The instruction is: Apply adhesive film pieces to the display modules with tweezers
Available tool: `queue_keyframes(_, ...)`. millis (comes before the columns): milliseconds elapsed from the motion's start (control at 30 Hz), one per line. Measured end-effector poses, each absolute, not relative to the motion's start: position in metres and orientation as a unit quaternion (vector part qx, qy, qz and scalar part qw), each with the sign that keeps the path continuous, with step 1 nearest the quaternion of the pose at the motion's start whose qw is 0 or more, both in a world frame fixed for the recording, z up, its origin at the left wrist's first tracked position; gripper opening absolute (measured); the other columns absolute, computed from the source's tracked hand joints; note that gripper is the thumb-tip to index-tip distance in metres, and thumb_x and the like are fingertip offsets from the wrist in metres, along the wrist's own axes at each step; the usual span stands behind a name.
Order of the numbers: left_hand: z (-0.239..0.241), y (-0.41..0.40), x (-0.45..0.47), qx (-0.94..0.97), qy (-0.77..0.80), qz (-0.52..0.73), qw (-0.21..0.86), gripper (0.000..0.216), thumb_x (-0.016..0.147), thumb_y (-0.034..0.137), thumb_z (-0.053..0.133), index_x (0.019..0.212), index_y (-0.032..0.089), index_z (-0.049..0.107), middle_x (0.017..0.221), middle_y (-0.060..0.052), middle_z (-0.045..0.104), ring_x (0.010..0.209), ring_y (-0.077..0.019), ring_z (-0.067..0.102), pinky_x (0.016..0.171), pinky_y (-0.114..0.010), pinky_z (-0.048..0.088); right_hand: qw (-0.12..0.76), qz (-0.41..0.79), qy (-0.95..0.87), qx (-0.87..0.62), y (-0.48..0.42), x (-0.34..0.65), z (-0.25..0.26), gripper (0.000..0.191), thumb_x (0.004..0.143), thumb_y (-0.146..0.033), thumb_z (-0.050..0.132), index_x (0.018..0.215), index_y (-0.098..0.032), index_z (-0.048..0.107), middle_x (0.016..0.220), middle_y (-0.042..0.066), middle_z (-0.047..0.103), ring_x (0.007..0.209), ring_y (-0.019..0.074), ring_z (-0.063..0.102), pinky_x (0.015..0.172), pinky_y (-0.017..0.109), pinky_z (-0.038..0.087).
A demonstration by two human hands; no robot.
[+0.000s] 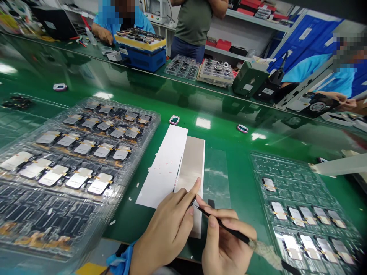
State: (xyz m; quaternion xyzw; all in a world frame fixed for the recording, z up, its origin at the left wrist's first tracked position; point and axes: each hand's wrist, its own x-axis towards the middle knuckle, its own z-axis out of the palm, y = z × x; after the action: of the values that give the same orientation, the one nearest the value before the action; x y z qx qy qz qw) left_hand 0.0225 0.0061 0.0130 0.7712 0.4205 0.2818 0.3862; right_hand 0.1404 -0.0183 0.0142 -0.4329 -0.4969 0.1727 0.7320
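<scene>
A glossy green workbench mat (229, 110) fills the view, inside a crowded electronics workshop with white wall shelves (252, 19) holding red and black boxes. 3 co-workers stand or sit beyond and beside the bench: 1 in an olive shirt (192, 23), 1 in a blue smock at the far left (123, 23), and 1 in a blue smock at the right (338, 76), whose hand rests on a black device. A blue machine (142, 57) with a yellow top and a green boxy device (249, 78) sit on the far side.

Near the person, 3 flat sheets lie side by side: a white paper sheet (162, 166), a silver-beige sheet (190, 168), and a clear film (216, 179). The person's right hand (226, 240) clenches a slim black tool (223, 223) between thumb and fingers, its tip just above the silver-beige sheet. The left hand (163, 229) sits beside it with its fingertips (195, 187) on that sheet; whether they pinch anything, I cannot tell.

A clear plastic tray (86, 130) at the left holds about 20 pale rectangular modules in 4 rows. A clear tray (286, 183) at the right holds 10. 3 small pink-rimmed frames (174, 120) lie on the mat.
</scene>
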Motion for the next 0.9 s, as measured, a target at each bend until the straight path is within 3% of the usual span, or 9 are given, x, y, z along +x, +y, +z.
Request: queue_keyframes(900,0.0135,0.0061,0.0238,0.779,0.423,0.282,0.368,0.059,0.101,0.020,0.027,0.156,0.036,0.012,0.102,-0.005,0.060,0.093,-0.0241,0.058,0.083,-0.040,0.051,0.733,0.166,-0.501,-0.430,-0.0175,0.1394,0.0145,0.028,0.086,0.006,0.051,0.099,-0.019,0.048,0.086,0.001,0.067,0.085,0.0138,0.072,0.080,0.029,0.064)
